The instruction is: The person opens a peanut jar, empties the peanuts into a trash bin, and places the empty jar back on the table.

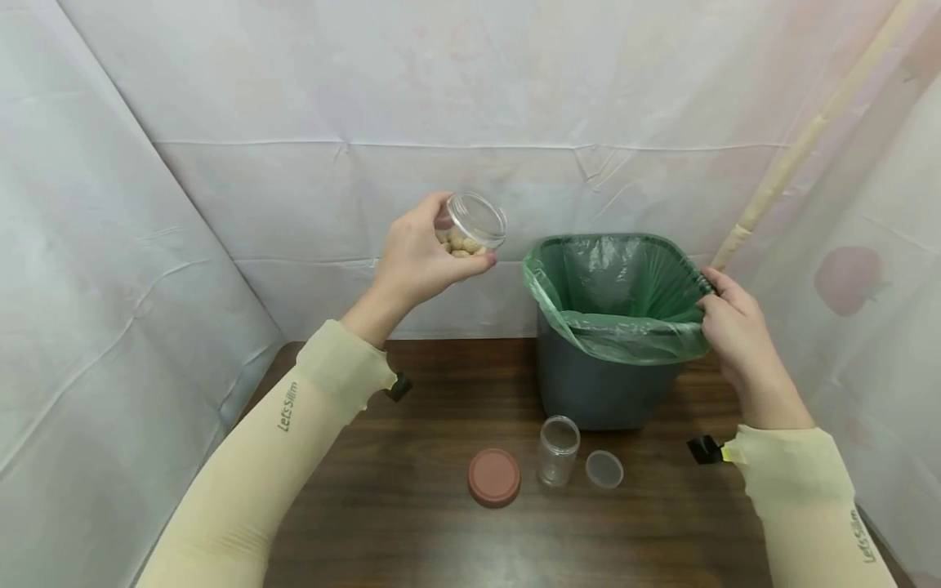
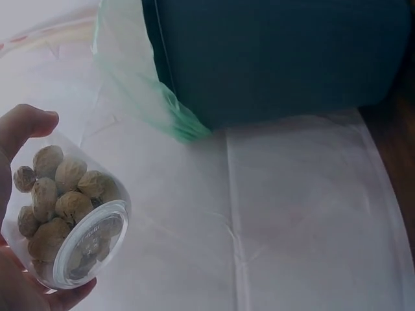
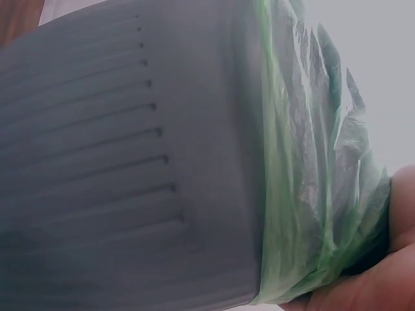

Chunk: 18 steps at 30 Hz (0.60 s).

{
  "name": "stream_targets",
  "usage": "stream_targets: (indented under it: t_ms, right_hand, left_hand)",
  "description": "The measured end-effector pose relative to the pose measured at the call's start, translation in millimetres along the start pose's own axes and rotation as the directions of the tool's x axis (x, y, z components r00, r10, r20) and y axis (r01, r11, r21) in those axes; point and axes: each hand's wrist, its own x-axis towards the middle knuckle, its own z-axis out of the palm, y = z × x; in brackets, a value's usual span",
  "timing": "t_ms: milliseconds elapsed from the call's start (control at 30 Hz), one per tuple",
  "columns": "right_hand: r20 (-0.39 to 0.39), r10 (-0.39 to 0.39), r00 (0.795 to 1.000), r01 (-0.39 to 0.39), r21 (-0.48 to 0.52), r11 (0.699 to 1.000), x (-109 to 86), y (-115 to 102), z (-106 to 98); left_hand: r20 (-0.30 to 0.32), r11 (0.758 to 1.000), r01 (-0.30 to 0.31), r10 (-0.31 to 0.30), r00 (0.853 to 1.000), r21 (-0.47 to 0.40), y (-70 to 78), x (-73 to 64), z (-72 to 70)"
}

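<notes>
My left hand (image 1: 422, 253) grips a clear jar (image 1: 476, 216) from the side, raised above the table to the left of the bin. The jar leans over, its round mouth uncovered. Several round, wrinkled tan pieces (image 2: 55, 194) lie inside it; their exact kind is unclear. At the right, my right hand (image 1: 738, 327) pinches the rim of a dark grey bin (image 1: 610, 388), thumb and fingers over its edge. A green bag (image 1: 625, 339) lines the bin and folds down over the rim. In the right wrist view, the bag (image 3: 311, 175) bunches up beside that hand.
On the dark wooden table (image 1: 382, 523), in front of the bin, stand a red-brown lid (image 1: 494, 477), a second clear jar (image 1: 557, 457) and a small translucent disc (image 1: 604, 469). White curtains (image 1: 470, 98) hang behind, with a pale pole (image 1: 816, 126) slanting at the right.
</notes>
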Motion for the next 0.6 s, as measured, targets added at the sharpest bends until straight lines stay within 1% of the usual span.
stream_targets:
  t_ms: [133, 233, 300, 433, 600]
  right_hand:
    - [-0.004, -0.015, 1.000, 0.015, 0.001, 1.000, -0.7, -1, 4]
    - [-0.007, -0.019, 1.000, 0.019, -0.003, 1.000, -0.9, -2, 3]
    - [-0.006, -0.017, 1.000, 0.017, -0.006, 1.000, -1.0, -2, 3]
    - [0.001, -0.001, 1.000, 0.001, -0.012, 1.000, -2.5, -2, 2]
    - [-0.008, 0.004, 1.000, -0.004, -0.005, 1.000, -4.8, -2, 2]
  left_hand:
    - [0.006, 0.999, -0.050, 0.050, 0.999, 0.012, 9.4, 4.8, 3.5]
    - [0.012, 0.998, -0.067, 0.066, 0.998, 0.020, 16.7, 8.1, 7.7]
    - [0.012, 0.997, -0.070, 0.070, 0.997, 0.020, 20.1, 9.4, 11.0]
    - [0.014, 0.996, -0.073, 0.072, 0.997, 0.047, 26.6, 12.2, 19.9]
    - [0.025, 0.990, -0.072, 0.069, 0.997, 0.117, 34.8, 18.0, 30.0]
